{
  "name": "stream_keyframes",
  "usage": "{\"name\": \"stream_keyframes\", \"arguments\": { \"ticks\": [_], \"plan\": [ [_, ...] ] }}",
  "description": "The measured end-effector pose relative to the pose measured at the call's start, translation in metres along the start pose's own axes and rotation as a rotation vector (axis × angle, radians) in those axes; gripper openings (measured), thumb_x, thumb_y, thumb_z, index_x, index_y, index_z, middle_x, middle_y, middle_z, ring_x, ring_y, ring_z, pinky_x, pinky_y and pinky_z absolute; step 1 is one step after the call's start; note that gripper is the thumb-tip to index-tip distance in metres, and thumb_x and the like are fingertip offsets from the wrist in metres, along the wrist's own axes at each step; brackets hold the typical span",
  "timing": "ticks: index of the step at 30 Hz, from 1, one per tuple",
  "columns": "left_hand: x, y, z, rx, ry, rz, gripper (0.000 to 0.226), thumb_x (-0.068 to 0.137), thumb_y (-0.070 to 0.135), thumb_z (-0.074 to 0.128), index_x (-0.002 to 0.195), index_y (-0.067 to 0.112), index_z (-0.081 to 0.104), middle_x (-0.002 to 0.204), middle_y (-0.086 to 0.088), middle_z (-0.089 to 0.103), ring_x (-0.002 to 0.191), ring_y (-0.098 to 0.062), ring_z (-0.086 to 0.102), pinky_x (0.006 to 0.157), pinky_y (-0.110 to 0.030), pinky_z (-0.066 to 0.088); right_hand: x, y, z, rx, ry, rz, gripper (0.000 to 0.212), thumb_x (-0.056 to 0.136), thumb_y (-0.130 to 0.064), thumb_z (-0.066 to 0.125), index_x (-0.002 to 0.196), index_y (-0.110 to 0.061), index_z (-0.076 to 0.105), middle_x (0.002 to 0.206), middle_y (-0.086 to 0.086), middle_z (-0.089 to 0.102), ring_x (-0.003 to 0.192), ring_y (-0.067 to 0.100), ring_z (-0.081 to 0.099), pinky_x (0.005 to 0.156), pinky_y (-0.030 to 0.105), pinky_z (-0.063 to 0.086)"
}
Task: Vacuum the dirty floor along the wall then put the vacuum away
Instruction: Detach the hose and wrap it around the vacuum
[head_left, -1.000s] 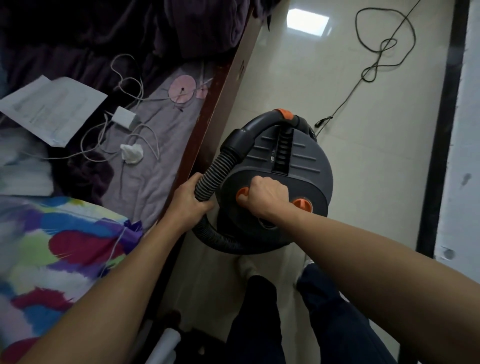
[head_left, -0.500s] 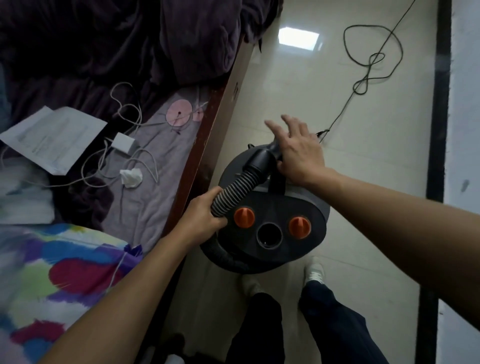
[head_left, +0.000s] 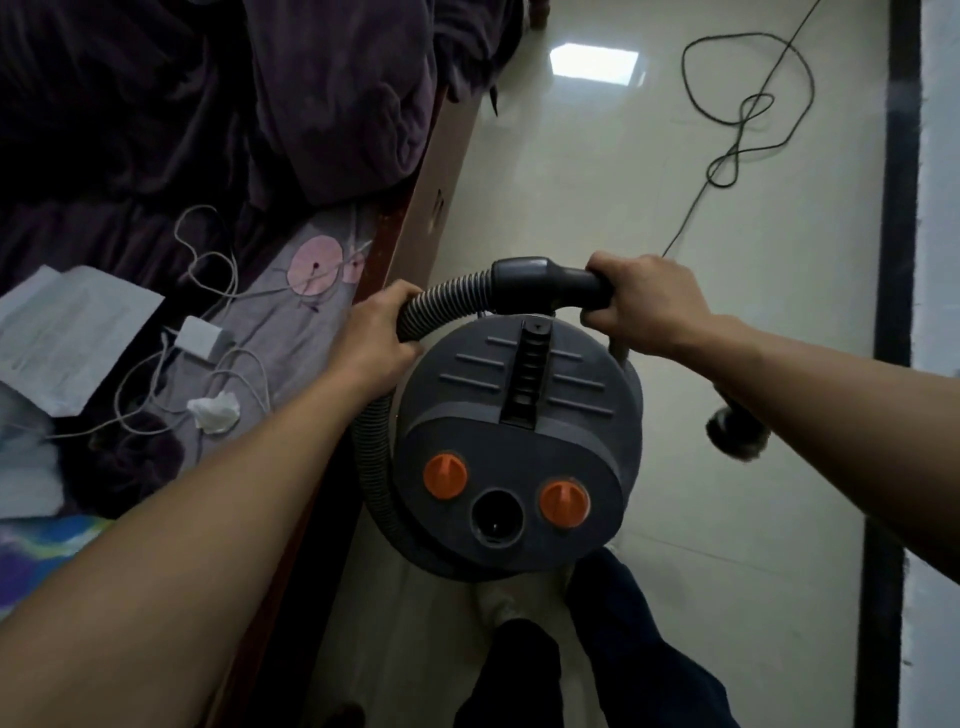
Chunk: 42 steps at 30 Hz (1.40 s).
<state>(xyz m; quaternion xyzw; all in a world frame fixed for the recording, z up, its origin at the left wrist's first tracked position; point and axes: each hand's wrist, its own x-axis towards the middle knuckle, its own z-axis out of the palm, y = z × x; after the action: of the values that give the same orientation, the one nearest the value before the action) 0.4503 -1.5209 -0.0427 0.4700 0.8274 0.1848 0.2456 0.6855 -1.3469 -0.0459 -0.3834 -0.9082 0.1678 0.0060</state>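
Since half a second ago the right hand (head_left: 644, 306) has closed round the black curved plastic hose handle (head_left: 545, 283), beyond the round dark-grey canister vacuum (head_left: 519, 415) standing between both forearms. The left hand (head_left: 382, 332) grips the ribbed grey hose (head_left: 447, 301). Likely the hose is being readied; next, lift it clear, minding the loose black cord (head_left: 722, 184) ahead.

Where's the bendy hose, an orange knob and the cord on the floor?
hose (head_left: 447, 299), head view, its ribbed top bend.
orange knob (head_left: 445, 475), head view, middle of the one nearer the bed.
cord (head_left: 737, 148), head view, where its loops cross.
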Motion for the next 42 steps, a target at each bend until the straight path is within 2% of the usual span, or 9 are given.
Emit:
{"name": "stream_keyframes", "arguments": {
  "ticks": [7, 11, 15, 20, 25, 30, 34, 38, 42],
  "plan": [
    [0.061, 0.033, 0.075, 0.158, -0.082, -0.1, 0.051, 0.089, 0.022, 0.056, 0.138, 0.028, 0.041, 0.126, -0.009, 0.051, 0.118, -0.032, 0.047, 0.097, -0.042, 0.037, 0.028, 0.083, 0.042, 0.075, -0.175, 0.196, 0.032, 0.074, -0.034, 0.069, 0.104, -0.028, 0.061, 0.089, 0.007, 0.064, 0.087, 0.033, 0.061, 0.065, 0.032, 0.038],
    [0.099, 0.052, 0.099, 0.202, -0.138, -0.149, 0.052, 0.098, 0.042, 0.039, 0.148, 0.029, 0.03, 0.141, -0.009, 0.043, 0.13, -0.03, 0.037, 0.107, -0.043, 0.025, 0.053, 0.12, 0.059, 0.142, -0.226, 0.323, 0.022, 0.07, -0.03, 0.067, 0.089, -0.027, 0.056, 0.078, 0.0, 0.053, 0.08, 0.029, 0.054, 0.065, 0.032, 0.038],
    [0.144, 0.066, 0.107, 0.269, -0.103, -0.135, 0.052, 0.096, 0.06, 0.028, 0.141, 0.035, 0.038, 0.136, -0.007, 0.048, 0.126, -0.03, 0.04, 0.104, -0.045, 0.027, 0.073, 0.148, 0.07, 0.227, -0.25, 0.386, 0.016, 0.07, -0.026, 0.066, 0.078, -0.026, 0.052, 0.073, -0.002, 0.053, 0.077, 0.027, 0.052, 0.064, 0.031, 0.038],
    [0.185, 0.069, 0.133, 0.191, -0.291, -0.283, 0.056, 0.091, 0.07, 0.03, 0.136, 0.037, 0.043, 0.138, -0.01, 0.046, 0.129, -0.034, 0.04, 0.105, -0.05, 0.028, 0.073, 0.17, 0.079, 0.249, -0.272, 0.401, 0.017, 0.073, -0.032, 0.065, 0.082, -0.028, 0.051, 0.081, 0.001, 0.058, 0.085, 0.031, 0.06, 0.066, 0.033, 0.041],
    [0.172, 0.079, 0.172, 0.273, -0.065, -0.23, 0.077, 0.078, 0.083, 0.021, 0.141, 0.041, 0.037, 0.153, -0.006, 0.03, 0.143, -0.026, 0.02, 0.116, -0.054, 0.009, 0.057, 0.175, 0.094, 0.233, -0.208, 0.388, 0.02, 0.078, -0.035, 0.063, 0.083, -0.029, 0.045, 0.072, -0.005, 0.047, 0.073, 0.026, 0.049, 0.06, 0.033, 0.033],
    [0.168, 0.099, 0.189, 0.333, 0.083, -0.245, 0.08, 0.08, 0.081, 0.013, 0.131, 0.034, 0.054, 0.135, -0.003, 0.051, 0.132, -0.024, 0.037, 0.115, -0.05, 0.016, 0.044, 0.172, 0.095, 0.247, -0.161, 0.392, 0.019, 0.078, -0.042, 0.059, 0.088, -0.03, 0.048, 0.076, -0.004, 0.048, 0.07, 0.023, 0.043, 0.058, 0.031, 0.031],
    [0.163, 0.098, 0.185, 0.344, 0.089, -0.234, 0.08, 0.084, 0.076, 0.01, 0.128, 0.028, 0.057, 0.133, -0.006, 0.053, 0.131, -0.025, 0.038, 0.115, -0.05, 0.017, 0.01, 0.18, 0.087, 0.207, -0.15, 0.446, 0.025, 0.078, -0.043, 0.059, 0.084, -0.028, 0.04, 0.069, 0.001, 0.049, 0.071, 0.033, 0.059, 0.058, 0.033, 0.031],
    [0.156, 0.102, 0.189, 0.346, 0.058, -0.218, 0.083, 0.084, 0.075, 0.007, 0.131, 0.026, 0.055, 0.136, -0.007, 0.051, 0.134, -0.025, 0.037, 0.117, -0.049, 0.016, -0.03, 0.186, 0.093, 0.209, -0.137, 0.543, 0.029, 0.079, -0.053, 0.061, 0.094, -0.03, 0.053, 0.08, 0.008, 0.067, 0.079, 0.036, 0.064, 0.059, 0.033, 0.035],
    [0.149, 0.104, 0.192, 0.358, 0.039, -0.186, 0.08, 0.085, 0.073, 0.01, 0.132, 0.026, 0.054, 0.139, -0.007, 0.049, 0.135, -0.025, 0.035, 0.117, -0.047, 0.015, -0.056, 0.189, 0.112, 0.245, -0.184, 0.671, 0.025, 0.081, -0.049, 0.062, 0.094, -0.03, 0.054, 0.086, 0.007, 0.068, 0.084, 0.036, 0.064, 0.061, 0.034, 0.039]
  ]
}}
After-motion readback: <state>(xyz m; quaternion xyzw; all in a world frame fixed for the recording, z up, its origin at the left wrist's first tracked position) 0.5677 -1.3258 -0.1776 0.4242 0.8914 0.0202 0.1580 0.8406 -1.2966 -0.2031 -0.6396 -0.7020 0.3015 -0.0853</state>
